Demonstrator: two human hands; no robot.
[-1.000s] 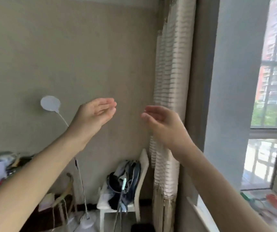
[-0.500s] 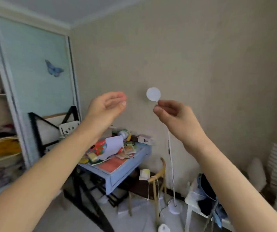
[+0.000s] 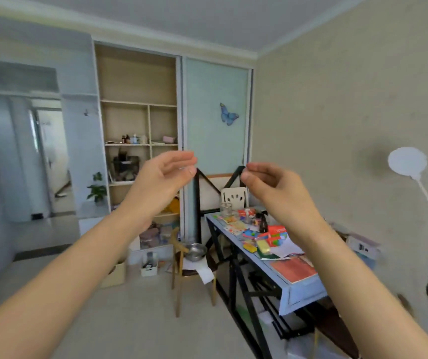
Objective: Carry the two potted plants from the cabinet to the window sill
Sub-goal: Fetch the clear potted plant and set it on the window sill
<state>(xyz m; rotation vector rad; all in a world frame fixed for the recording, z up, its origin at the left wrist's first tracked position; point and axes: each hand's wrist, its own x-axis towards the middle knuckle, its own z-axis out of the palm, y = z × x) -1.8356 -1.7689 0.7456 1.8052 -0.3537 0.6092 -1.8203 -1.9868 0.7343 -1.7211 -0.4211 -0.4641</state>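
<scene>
A small green potted plant (image 3: 96, 189) stands on a low white cabinet (image 3: 88, 211) far across the room, left of the open wooden shelving (image 3: 138, 120). I see only one plant. My left hand (image 3: 161, 177) and my right hand (image 3: 270, 187) are raised in front of me at chest height, palms facing each other, fingers curled and apart, holding nothing. Both hands are far from the plant. The window sill is out of view.
A cluttered blue table (image 3: 293, 278) on a black frame stands at the right. A wooden chair (image 3: 189, 265) with a metal bowl (image 3: 194, 251) stands left of it. A white floor lamp (image 3: 409, 167) leans by the right wall. Boxes (image 3: 149, 264) lie under the shelving. A doorway (image 3: 50, 161) opens at the left.
My view has swung left from the window and curtain, past the wall and lamp, to the cabinet side of the room. Both hands stayed raised and empty.
</scene>
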